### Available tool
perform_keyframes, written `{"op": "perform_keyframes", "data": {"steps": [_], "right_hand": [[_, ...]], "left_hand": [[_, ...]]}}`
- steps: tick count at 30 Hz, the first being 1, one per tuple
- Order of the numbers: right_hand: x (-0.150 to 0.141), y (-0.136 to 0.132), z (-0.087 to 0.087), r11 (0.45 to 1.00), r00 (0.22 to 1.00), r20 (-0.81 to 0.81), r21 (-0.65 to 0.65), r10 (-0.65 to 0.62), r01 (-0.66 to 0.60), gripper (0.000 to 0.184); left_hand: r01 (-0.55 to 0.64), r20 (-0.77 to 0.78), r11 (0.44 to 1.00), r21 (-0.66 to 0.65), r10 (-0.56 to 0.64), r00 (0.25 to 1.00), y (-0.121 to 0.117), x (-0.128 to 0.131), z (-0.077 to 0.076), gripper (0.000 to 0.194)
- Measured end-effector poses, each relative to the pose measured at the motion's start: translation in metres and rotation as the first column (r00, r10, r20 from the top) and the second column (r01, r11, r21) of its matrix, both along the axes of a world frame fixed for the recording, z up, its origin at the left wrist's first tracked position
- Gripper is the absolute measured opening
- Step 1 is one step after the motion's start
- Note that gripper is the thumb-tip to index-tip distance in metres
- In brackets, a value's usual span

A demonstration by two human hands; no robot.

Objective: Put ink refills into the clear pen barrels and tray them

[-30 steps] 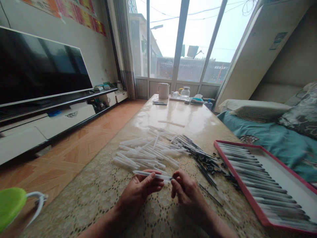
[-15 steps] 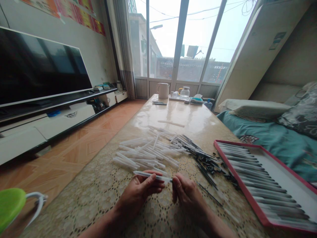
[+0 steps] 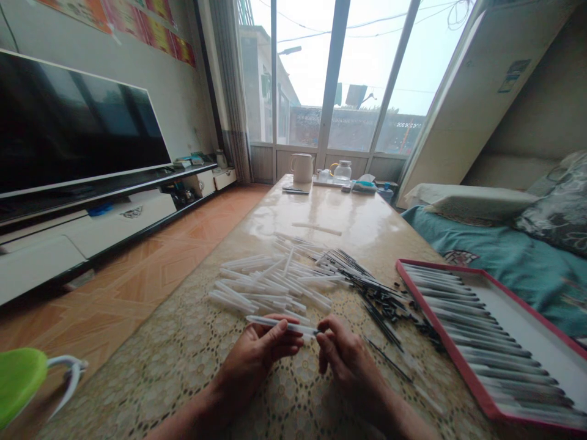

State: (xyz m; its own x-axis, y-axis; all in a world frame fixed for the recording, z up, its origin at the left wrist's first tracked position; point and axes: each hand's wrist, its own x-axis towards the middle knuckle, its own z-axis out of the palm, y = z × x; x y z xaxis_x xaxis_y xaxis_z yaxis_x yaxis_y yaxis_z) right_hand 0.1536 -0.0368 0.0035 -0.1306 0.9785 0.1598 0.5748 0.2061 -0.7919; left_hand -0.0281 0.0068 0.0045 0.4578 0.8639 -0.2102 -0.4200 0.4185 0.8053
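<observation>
Between the thumb and fingers of my left hand (image 3: 261, 348) lies a pen (image 3: 293, 326) with a whitish, see-through barrel, held nearly level above the table. My right hand (image 3: 343, 354) is closed at the pen's right end, its fingertips around a small black end plug (image 3: 316, 332). Just beyond both hands spreads a loose pile of translucent pen barrels (image 3: 261, 281). Dark pen refills (image 3: 348, 266) fan out to the right of it. Small black plugs (image 3: 389, 305) are heaped beside the refills.
A red-rimmed box (image 3: 477, 379) with a row of pens stands at the right. A patterned cover lies over the table (image 3: 183, 360). A pitcher (image 3: 301, 168) and a glass jar (image 3: 342, 171) are at the far end. Left of the table is a green seat (image 3: 21, 379).
My right fingers have shifted slightly on the pen's right end, and the black plug there shows more plainly. My left hand keeps its hold on the pen.
</observation>
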Motion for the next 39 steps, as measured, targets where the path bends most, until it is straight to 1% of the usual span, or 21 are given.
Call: {"op": "perform_keyframes", "data": {"steps": [4, 10, 13, 15, 17, 19, 21, 22, 23, 25, 26, 28, 30, 31, 32, 33, 34, 35, 37, 38, 39], "right_hand": [[0.000, 0.000, 0.000, 0.999, 0.999, -0.035, -0.042, 0.022, -0.024, 0.042], [0.000, 0.000, 0.000, 0.999, 0.998, -0.055, -0.042, 0.000, -0.003, 0.037], [-0.001, 0.000, 0.000, 0.999, 0.997, -0.073, -0.042, 0.017, -0.020, 0.043], [-0.003, -0.001, -0.001, 0.998, 0.991, -0.129, -0.058, 0.023, -0.031, 0.047], [-0.004, -0.001, -0.003, 0.992, 0.973, -0.230, -0.123, 0.003, -0.032, 0.048], [-0.005, -0.002, -0.004, 0.971, 0.940, -0.339, -0.230, -0.024, -0.058, 0.048], [-0.005, -0.002, -0.003, 0.953, 0.922, -0.384, -0.293, -0.045, -0.076, 0.049], [-0.005, -0.003, -0.002, 0.957, 0.929, -0.367, -0.283, -0.049, -0.061, 0.049], [-0.004, -0.003, -0.001, 0.970, 0.944, -0.325, -0.243, -0.051, -0.031, 0.049], [-0.004, -0.003, 0.002, 0.995, 0.976, -0.210, -0.100, -0.048, 0.028, 0.044], [-0.004, -0.003, 0.003, 0.999, 0.987, -0.155, -0.027, -0.036, 0.032, 0.039], [-0.005, -0.003, 0.003, 0.998, 0.997, -0.083, 0.061, -0.002, 0.007, 0.031], [-0.005, -0.003, 0.002, 0.994, 0.999, -0.042, 0.104, 0.034, -0.029, 0.026], [-0.005, -0.003, 0.002, 0.992, 0.999, -0.029, 0.118, 0.041, -0.038, 0.025], [-0.004, -0.003, 0.001, 0.992, 0.999, -0.025, 0.126, 0.032, -0.028, 0.025], [-0.001, -0.002, 0.001, 0.992, 0.999, -0.033, 0.130, 0.006, -0.002, 0.026], [0.001, -0.001, 0.001, 0.991, 0.998, -0.053, 0.126, -0.034, 0.040, 0.027], [0.004, 0.000, 0.001, 0.988, 0.993, -0.084, 0.117, -0.086, 0.096, 0.028], [0.010, 0.003, 0.002, 0.975, 0.971, -0.154, 0.095, -0.185, 0.201, 0.030], [0.013, 0.004, 0.002, 0.968, 0.960, -0.180, 0.088, -0.215, 0.234, 0.031], [0.015, 0.004, 0.003, 0.964, 0.952, -0.200, 0.084, -0.234, 0.254, 0.031]], "left_hand": [[0.016, -0.002, 1.000, 0.008, -0.016, 1.000, 0.001, 0.000, -0.001, 0.019], [0.010, 0.010, 1.000, 0.007, -0.010, 1.000, 0.000, -0.001, -0.001, 0.017], [0.033, 0.001, 0.999, 0.032, -0.033, 0.999, -0.001, -0.001, -0.002, 0.017], [0.047, -0.015, 0.997, 0.055, -0.046, 0.999, -0.001, -0.001, -0.002, 0.018], [0.048, -0.037, 0.995, 0.084, -0.045, 0.998, -0.002, -0.001, -0.002, 0.018], [0.046, -0.058, 0.993, 0.106, -0.040, 0.998, -0.002, -0.001, -0.001, 0.017], [0.045, -0.070, 0.992, 0.118, -0.037, 0.997, -0.002, -0.001, 0.000, 0.018], [0.042, -0.074, 0.992, 0.122, -0.033, 0.997, -0.002, -0.001, 0.000, 0.019], [0.038, -0.081, 0.991, 0.129, -0.028, 0.996, -0.002, -0.001, 0.001, 0.020], [0.039, -0.107, 0.987, 0.155, -0.023, 0.994, -0.003, 0.000, 0.003, 0.021], [0.046, -0.125, 0.983, 0.177, -0.024, 0.992, -0.003, 0.000, 0.003, 0.020], [0.075, -0.167, 0.971, 0.227, -0.037, 0.985, -0.003, 0.002, 0.003, 0.019], [0.103, -0.216, 0.956, 0.275, -0.043, 0.975, -0.004, 0.003, 0.003, 0.020], [0.103, -0.247, 0.947, 0.304, -0.026, 0.969, -0.004, 0.003, 0.003, 0.021], [0.082, -0.287, 0.935, 0.345, 0.023, 0.958, -0.003, 0.002, 0.003, 0.021], [0.047, -0.336, 0.912, 0.407, 0.102, 0.936, -0.002, 0.000, 0.003, 0.021], [0.014, -0.388, 0.873, 0.487, 0.202, 0.899, -0.001, -0.002, 0.003, 0.019], [0.001, -0.436, 0.819, 0.574, 0.305, 0.847, 0.000, -0.005, 0.003, 0.015], [0.060, -0.506, 0.693, 0.718, 0.462, 0.729, 0.001, -0.010, 0.002, 0.009], [0.118, -0.530, 0.640, 0.759, 0.502, 0.683, 0.002, -0.012, 0.001, 0.010], [0.179, -0.551, 0.600, 0.780, 0.522, 0.651, 0.002, -0.014, 0.001, 0.013]]}}
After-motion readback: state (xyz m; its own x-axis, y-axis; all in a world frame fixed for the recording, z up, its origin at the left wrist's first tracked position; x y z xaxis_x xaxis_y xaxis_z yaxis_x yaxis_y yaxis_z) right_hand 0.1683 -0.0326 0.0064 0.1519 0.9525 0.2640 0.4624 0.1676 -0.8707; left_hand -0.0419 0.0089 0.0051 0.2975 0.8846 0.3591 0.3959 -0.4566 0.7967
